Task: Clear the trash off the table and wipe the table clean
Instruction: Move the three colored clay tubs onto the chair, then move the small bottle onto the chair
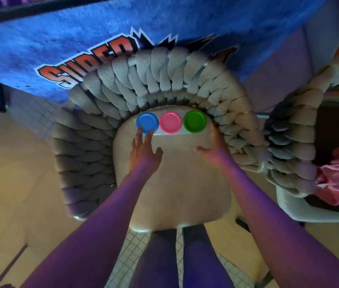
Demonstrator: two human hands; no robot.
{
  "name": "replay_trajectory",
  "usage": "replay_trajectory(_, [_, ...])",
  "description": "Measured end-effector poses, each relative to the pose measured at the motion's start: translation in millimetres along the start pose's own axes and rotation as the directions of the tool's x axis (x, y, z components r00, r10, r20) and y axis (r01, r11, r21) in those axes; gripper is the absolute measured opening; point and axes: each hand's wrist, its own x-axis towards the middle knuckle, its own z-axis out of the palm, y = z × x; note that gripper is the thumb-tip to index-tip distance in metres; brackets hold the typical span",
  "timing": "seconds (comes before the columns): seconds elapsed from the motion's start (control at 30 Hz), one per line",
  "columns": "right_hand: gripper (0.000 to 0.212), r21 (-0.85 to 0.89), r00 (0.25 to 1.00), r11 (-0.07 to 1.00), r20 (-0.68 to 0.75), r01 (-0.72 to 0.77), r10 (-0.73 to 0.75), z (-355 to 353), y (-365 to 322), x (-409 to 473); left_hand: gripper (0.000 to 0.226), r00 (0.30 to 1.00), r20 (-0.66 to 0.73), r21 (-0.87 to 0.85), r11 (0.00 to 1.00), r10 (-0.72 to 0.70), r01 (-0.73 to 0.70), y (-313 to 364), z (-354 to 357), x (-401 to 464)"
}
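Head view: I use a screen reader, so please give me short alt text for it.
Two bare hands reach down over a chair seat where blue, pink and green lids sit in a row. The left hand touches the blue lid; the right hand, open, is beside the green one. The chair's back is thick woven rope.

Both arms extended forward and down, left hand (pixel 143 149) flat with fingers straight and spread, right hand (pixel 214 148) open, fingers straight, thumb out.
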Motion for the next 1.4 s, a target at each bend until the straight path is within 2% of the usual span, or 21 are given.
replay_trajectory(0.13, [0.103,0.008,0.999,0.999,0.024,-0.032,0.031,-19,-10,-38,0.066,0.999,0.040,0.001,1.000,0.003,-0.003,22,-16,-42])
replay_trajectory(0.27, [0.103,-0.004,0.998,1.000,0.057,0.003,-0.003,-41,-13,-82,0.063,0.997,0.044,-0.029,0.998,0.056,-0.054,43,-32,-88])
replay_trajectory(0.43, [0.089,0.004,0.999,1.000,0.044,0.026,-0.026,-73,-15,-136,0.059,0.988,0.019,-0.056,0.987,0.154,-0.153,72,-50,-135])
replay_trajectory(0.63, [0.081,0.062,0.994,0.994,-0.065,0.090,-0.086,-103,-15,-186,0.058,0.943,-0.038,-0.061,0.941,0.332,-0.334,107,-62,-178])
replay_trajectory(0.87, [0.074,0.137,0.959,0.981,-0.267,0.135,-0.094,-123,-1,-240,0.057,0.863,-0.001,-0.059,0.861,0.505,-0.504,131,-64,-216])
replay_trajectory(0.97, [0.078,0.204,0.937,0.969,-0.346,0.137,-0.059,-123,6,-269,0.057,0.807,0.047,-0.072,0.807,0.589,-0.586,141,-66,-231])
replay_trajectory(1.17, [0.072,0.343,0.859,0.937,-0.498,0.073,0.115,-111,30,-332,0.060,0.671,0.126,-0.085,0.682,0.730,-0.726,153,-59,-259])
replay_trajectory(1.4, [0.065,0.460,0.705,0.888,-0.624,-0.017,0.337,-93,76,-426,0.063,0.444,0.244,-0.125,0.482,0.862,-0.867,167,-26,-308])
